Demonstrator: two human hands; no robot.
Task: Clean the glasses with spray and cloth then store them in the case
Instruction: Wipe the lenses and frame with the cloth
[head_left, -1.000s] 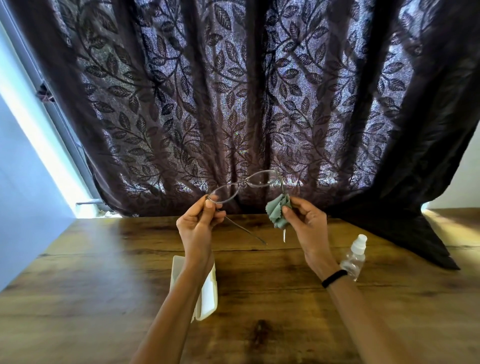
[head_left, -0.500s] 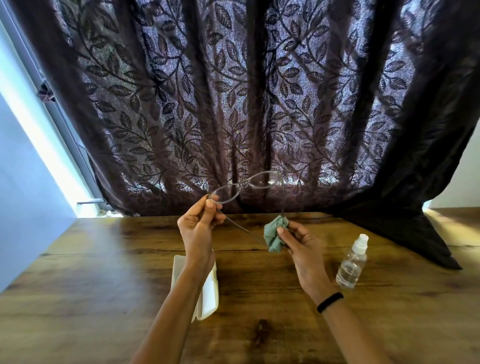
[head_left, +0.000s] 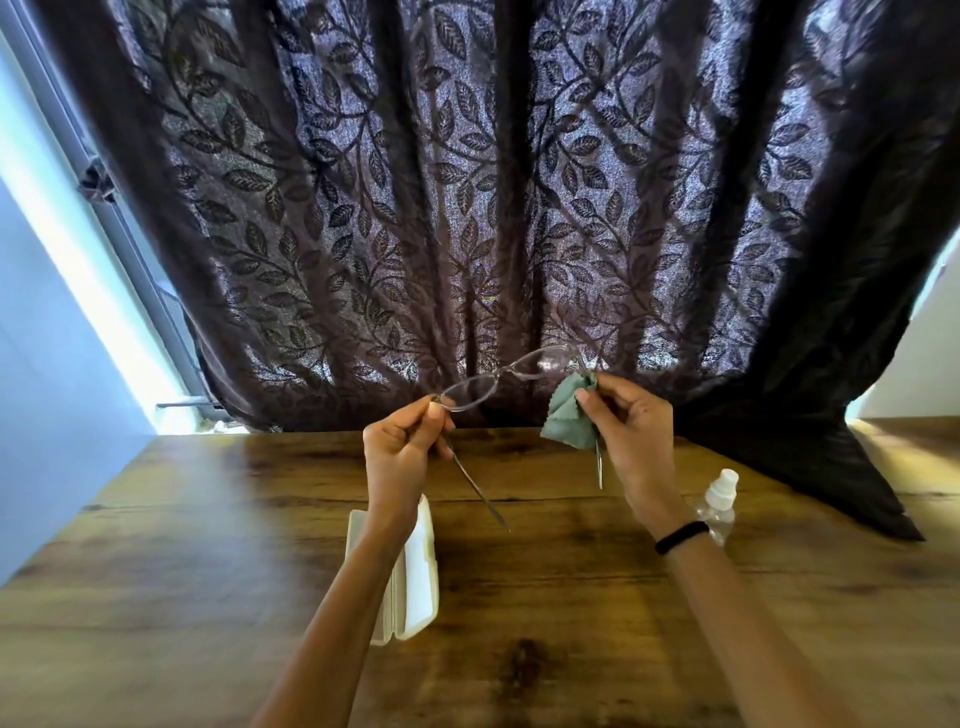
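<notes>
Thin-framed glasses (head_left: 511, 375) are held up in the air above the wooden table (head_left: 208, 545), both arms unfolded and pointing down toward me. My left hand (head_left: 402, 447) pinches the frame at its left hinge. My right hand (head_left: 631, 421) holds a crumpled green cloth (head_left: 569, 415) against the frame's right end, by the right lens. A white glasses case (head_left: 415, 577) lies on the table under my left forearm, partly hidden by it. A small clear spray bottle (head_left: 719, 501) with a white cap stands behind my right wrist.
A dark leaf-patterned curtain (head_left: 467, 208) hangs behind the table and drapes onto its far right corner. A bright window strip and pale wall run along the left. Bare wood spreads out to the left of the case and along the near edge.
My right hand dropped with the cloth to the lower part of the right arm half a second ago, then rose back to the frame's right end. My left hand kept its hold.
</notes>
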